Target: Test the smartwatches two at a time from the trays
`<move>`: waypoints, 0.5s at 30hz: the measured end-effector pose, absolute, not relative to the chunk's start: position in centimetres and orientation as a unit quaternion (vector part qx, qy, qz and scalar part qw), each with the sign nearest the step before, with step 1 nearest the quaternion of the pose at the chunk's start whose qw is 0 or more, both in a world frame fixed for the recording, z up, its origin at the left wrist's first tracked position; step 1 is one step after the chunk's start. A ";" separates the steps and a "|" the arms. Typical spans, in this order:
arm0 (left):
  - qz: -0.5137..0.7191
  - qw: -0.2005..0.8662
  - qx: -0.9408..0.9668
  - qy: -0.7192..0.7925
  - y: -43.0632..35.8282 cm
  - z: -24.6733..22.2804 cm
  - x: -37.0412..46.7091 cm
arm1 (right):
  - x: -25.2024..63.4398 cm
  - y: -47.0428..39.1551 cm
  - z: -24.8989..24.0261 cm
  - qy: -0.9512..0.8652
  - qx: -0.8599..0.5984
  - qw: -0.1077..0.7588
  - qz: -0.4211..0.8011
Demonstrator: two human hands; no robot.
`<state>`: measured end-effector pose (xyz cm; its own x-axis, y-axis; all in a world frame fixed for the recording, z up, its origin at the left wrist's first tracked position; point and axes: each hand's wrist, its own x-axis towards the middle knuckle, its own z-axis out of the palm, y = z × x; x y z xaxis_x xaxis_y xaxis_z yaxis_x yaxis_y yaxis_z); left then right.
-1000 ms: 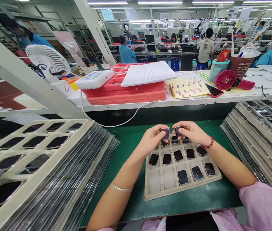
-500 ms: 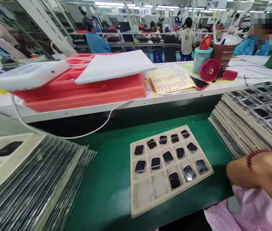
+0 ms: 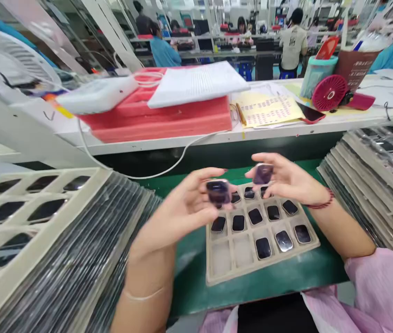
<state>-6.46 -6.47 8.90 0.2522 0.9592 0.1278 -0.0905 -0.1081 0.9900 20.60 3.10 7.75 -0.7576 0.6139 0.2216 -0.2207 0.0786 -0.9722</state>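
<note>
My left hand [image 3: 182, 208] holds a dark, rounded-square piece [image 3: 219, 192] between its fingers, above the left part of a beige tray [image 3: 267, 266]. A similar dark piece [image 3: 263, 174] is pinched in my right hand [image 3: 286, 180], over the tray's back right part. Both hands are apart from each other and raised over the tray. Dark pieces lie in most of the tray's compartments. Two front-left compartments [image 3: 221, 260] hold nothing. My fingers hide some pieces in the back row.
Tall stacks of trays stand at left [image 3: 88, 240] and right [image 3: 366, 194]. Behind, a white shelf [image 3: 196, 141] bears red foam [image 3: 168, 125], papers, a phone [image 3: 312, 112] and a pink fan [image 3: 330, 93]. A white cable [image 3: 140, 177] hangs down. People sit farther back.
My left hand has come into view with a dark piece. My right hand has moved in from the right edge and now shows a piece in its fingers. The view has shifted left.
</note>
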 end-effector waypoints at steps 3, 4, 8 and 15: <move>0.444 0.540 0.567 0.434 -3.2 7.8 -4.4 | 18.1 5.8 5.8 -0.668 -0.177 0.314 0.651; 0.439 0.532 0.564 0.454 -2.4 7.2 -3.9 | 17.6 6.4 5.2 -0.670 -0.199 0.317 0.641; 0.433 0.511 0.556 0.492 -1.4 5.8 -3.0 | 17.3 7.2 3.7 -0.680 -0.241 0.313 0.617; 0.460 0.513 0.534 0.490 -1.6 6.0 -3.2 | 17.6 6.7 4.2 -0.689 -0.230 0.301 0.618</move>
